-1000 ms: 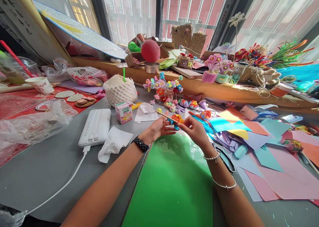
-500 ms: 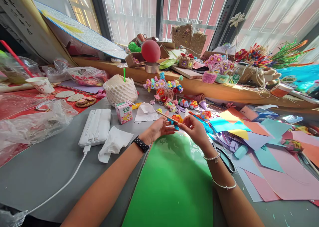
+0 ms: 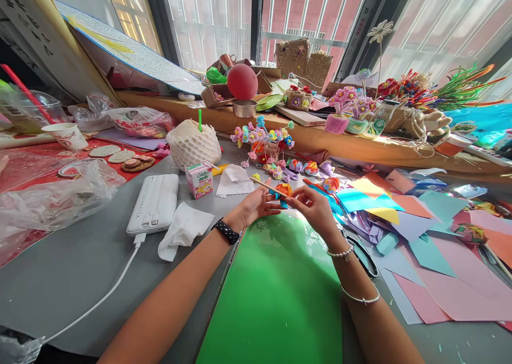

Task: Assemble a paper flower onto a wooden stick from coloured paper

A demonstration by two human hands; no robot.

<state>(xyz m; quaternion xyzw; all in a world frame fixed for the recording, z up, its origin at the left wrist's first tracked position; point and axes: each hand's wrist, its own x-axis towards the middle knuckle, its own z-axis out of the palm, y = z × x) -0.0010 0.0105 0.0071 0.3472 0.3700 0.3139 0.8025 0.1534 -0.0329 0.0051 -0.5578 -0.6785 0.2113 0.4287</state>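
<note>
Over the far end of a green board point(image 3: 280, 289), my two hands meet around a thin wooden stick point(image 3: 267, 185). My right hand point(image 3: 314, 209) pinches the stick's near right end between thumb and fingers. An orange-and-blue folded paper flower point(image 3: 285, 189) sits against the stick, and my left hand point(image 3: 254, 208) grips its blue part from the left, fingers curled under it. Part of the flower is hidden by the stick and fingers. More folded paper flowers point(image 3: 311, 167) lie just beyond, by a basket of small crocheted flowers point(image 3: 266, 150).
Coloured paper sheets point(image 3: 452, 278) spread to the right. On the left are a white power bank point(image 3: 152, 204) with a cable, crumpled tissue point(image 3: 186, 228), a small drink carton point(image 3: 199, 180) and a coconut point(image 3: 194, 144) in foam netting. A crowded ledge point(image 3: 224, 116) runs behind.
Both hands, the stick and the paper flower stay almost in place. A small skin-coloured shape now shows at the far left edge.
</note>
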